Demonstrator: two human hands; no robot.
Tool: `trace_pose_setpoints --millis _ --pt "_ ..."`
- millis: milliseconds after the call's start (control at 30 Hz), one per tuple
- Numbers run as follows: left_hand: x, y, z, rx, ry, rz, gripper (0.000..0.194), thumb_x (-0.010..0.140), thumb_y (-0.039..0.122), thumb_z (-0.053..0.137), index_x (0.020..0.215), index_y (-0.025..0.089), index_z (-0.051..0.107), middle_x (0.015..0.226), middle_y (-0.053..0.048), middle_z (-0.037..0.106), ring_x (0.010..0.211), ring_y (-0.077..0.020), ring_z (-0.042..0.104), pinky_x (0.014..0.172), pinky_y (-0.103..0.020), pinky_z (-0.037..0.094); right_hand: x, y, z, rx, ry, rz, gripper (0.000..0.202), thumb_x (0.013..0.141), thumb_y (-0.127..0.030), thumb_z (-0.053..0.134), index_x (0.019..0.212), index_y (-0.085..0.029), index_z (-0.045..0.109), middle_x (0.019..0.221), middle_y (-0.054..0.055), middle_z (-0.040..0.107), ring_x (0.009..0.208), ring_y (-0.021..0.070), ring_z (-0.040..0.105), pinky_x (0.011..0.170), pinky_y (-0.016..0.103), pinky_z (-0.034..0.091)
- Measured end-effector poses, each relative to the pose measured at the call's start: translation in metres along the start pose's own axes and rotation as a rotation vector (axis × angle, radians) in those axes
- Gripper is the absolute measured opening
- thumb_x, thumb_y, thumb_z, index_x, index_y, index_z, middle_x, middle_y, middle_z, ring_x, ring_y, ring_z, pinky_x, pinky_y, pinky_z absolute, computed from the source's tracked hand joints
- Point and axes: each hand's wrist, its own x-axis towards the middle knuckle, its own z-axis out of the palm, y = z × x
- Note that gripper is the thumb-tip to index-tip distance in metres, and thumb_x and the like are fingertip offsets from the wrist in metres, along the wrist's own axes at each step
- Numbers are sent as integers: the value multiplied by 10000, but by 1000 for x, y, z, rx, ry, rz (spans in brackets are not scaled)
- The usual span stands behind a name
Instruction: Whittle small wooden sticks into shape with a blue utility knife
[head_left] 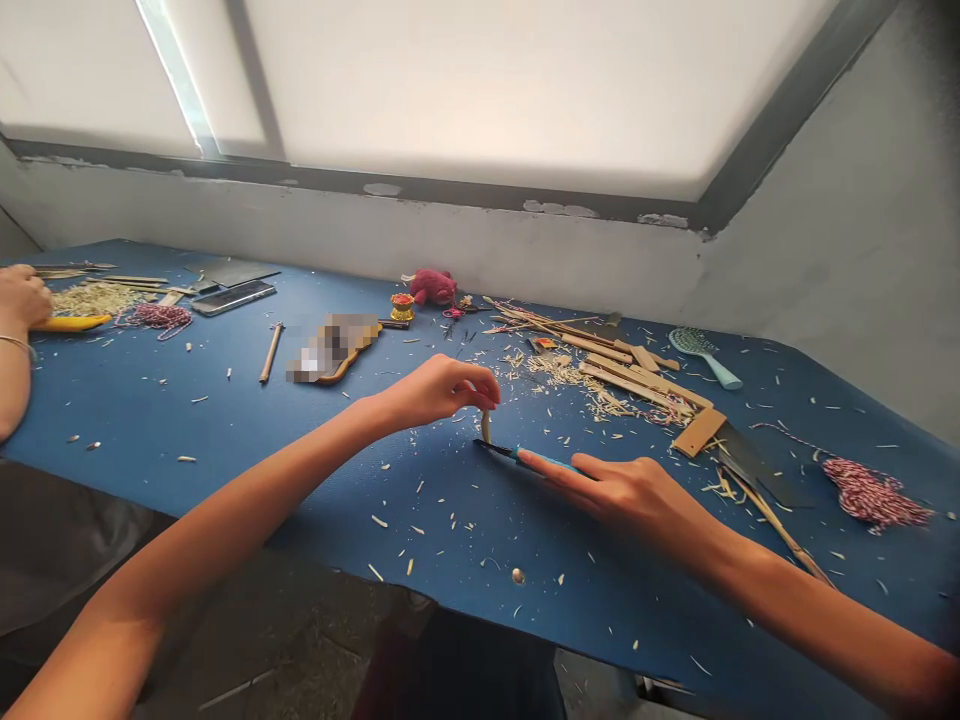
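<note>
Over the middle of the blue table point(322, 450), my left hand point(450, 388) pinches a small pale strip of wood point(486, 428) between thumb and fingers, and the strip hangs downward. My right hand point(622, 488) is wrapped round the blue handle of a craft knife point(496, 449), its index finger stretched along the handle. The dark blade points left and meets or nearly meets the lower end of the strip; exact contact is too small to tell.
Wood strips point(637, 375) and shavings point(555, 370) lie at the back right, with a hairbrush point(705, 355) and red-white cord point(874, 490). A pixelated gold-edged object point(349, 362), a phone point(234, 297) and a short stick point(271, 352) lie left. Another person's hand point(22, 300) is at far left.
</note>
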Motion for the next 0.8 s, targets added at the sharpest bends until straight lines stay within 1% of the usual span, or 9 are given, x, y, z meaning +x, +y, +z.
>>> trace_pose_setpoints --millis 100,200,333,400,467,567,633,700,800 --pt "-1 0 -1 19 -4 6 203 831 179 487 948 168 652 898 -38 695 826 -116 648 727 -239 491 -1 -2 3 10 31 31 476 948 -262 346 1419 -289 284 655 -49 447 456 41 369 432 197 256" --pt "0 3 0 45 -7 32 204 837 178 487 957 172 652 904 -33 697 834 -112 643 747 -240 481 -5 -6 11 38 64 48 475 945 -260 355 1417 -271 298 658 -44 448 467 41 396 436 197 271" --pt "1 4 1 98 -16 43 183 833 212 514 938 184 662 890 -23 699 826 -113 635 739 -242 466 -11 -9 22 55 114 56 497 934 -192 348 1424 -252 286 665 -34 464 491 49 441 453 186 315" --pt "1 1 1 94 -26 44 182 827 214 525 945 184 660 880 -22 699 817 -111 635 734 -239 465 -13 -10 23 79 124 55 517 926 -167 352 1428 -259 271 665 -34 480 488 52 451 454 181 336" --pt "2 -2 1 86 -25 39 182 825 207 525 948 180 657 866 -23 699 806 -107 636 724 -234 467 -14 -11 21 153 158 96 536 923 -165 364 1437 -257 244 691 -24 530 508 59 482 467 178 371" --pt "2 -6 0 90 -21 17 174 826 213 527 937 175 656 856 -25 696 795 -105 635 715 -233 467 -14 -13 14 322 246 202 557 921 -185 379 1449 -232 207 818 16 636 613 83 568 547 187 452" --pt "2 -6 -1 109 -24 -6 174 828 233 527 927 178 659 839 -21 692 775 -104 629 691 -230 461 -14 -14 12 404 291 229 563 914 -190 398 1446 -236 218 903 26 669 677 98 606 608 202 491" --pt "2 -6 -2 149 -27 -16 178 829 263 531 907 185 671 819 -17 686 745 -100 615 655 -227 446 -14 -15 13 459 334 227 577 897 -178 434 1436 -263 244 977 19 676 734 110 633 661 220 516" --pt "1 -7 -5 210 -50 6 199 830 309 542 874 189 695 828 -26 682 715 -96 596 642 -232 431 -14 -16 16 536 414 283 609 870 -150 485 1419 -304 274 1125 14 641 886 140 646 770 262 532"
